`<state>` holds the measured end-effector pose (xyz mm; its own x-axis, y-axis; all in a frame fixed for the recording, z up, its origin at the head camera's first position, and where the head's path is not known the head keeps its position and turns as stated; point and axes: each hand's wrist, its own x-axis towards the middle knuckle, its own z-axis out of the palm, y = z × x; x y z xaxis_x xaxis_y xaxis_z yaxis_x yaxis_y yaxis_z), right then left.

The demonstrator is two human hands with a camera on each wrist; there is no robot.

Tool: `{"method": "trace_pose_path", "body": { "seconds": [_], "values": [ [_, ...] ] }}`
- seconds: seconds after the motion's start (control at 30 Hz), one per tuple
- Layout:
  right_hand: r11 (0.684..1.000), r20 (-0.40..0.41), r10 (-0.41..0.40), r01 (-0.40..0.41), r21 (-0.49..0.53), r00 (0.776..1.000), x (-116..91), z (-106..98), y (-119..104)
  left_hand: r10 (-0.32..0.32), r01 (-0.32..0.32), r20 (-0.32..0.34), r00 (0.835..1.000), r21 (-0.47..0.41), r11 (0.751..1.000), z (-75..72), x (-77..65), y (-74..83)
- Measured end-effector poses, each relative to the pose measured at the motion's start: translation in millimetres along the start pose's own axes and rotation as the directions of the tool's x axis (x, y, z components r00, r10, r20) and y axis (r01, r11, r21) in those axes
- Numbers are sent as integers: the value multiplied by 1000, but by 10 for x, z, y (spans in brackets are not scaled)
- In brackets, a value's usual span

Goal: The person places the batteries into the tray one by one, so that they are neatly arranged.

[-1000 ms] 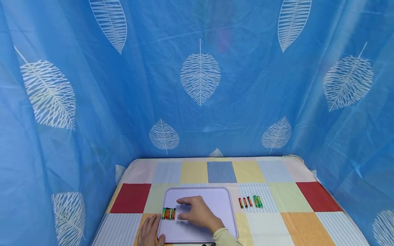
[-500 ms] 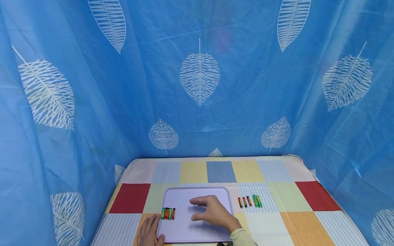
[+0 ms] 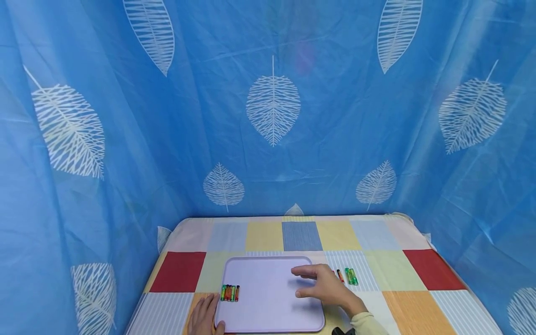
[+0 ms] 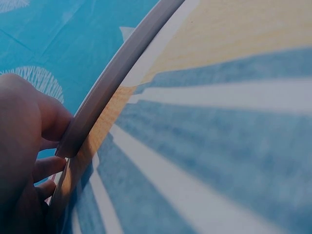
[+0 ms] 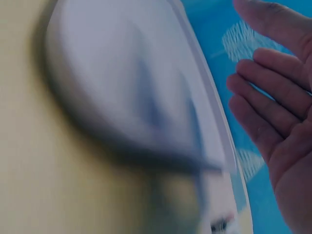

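Observation:
Several red and green batteries lie side by side against the left edge of a pale lilac tray. My left hand rests at the tray's front left corner, its fingers along the side and the thumb near the front edge. In the left wrist view those fingers touch the rim. My right hand hovers over the tray's right edge, thumb and fingers spread apart around nothing. Just beyond it, two green batteries and a red-and-black battery lie on the cloth, with more red ones mostly hidden behind the hand.
A patchwork tablecloth covers the table under the tray. Blue curtains with white leaf prints stand around the back and both sides. A small black object sits by the right wrist.
My right hand has moved right across the tray, away from the row of batteries, with thumb and fingers still apart. It now covers some of the loose red batteries. The left hand stays put.

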<state>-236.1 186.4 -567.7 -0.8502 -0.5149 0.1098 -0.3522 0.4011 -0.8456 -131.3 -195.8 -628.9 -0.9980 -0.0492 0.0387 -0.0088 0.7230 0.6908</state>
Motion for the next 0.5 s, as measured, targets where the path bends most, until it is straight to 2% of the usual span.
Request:
{"method": "trace_pose_path", "body": {
  "seconds": [0.3, 0.5],
  "values": [
    [998, -37, 13, -15, -62, 999, -344, -435, 224, 22, -22, -21, 1000, 24, 999, 23, -13, -11],
    [989, -56, 91, -97, -111, 994, -520, -675, 284, 22, -21, -43, 999, 20, 1000, 41, -13, -3]
  ]
}}
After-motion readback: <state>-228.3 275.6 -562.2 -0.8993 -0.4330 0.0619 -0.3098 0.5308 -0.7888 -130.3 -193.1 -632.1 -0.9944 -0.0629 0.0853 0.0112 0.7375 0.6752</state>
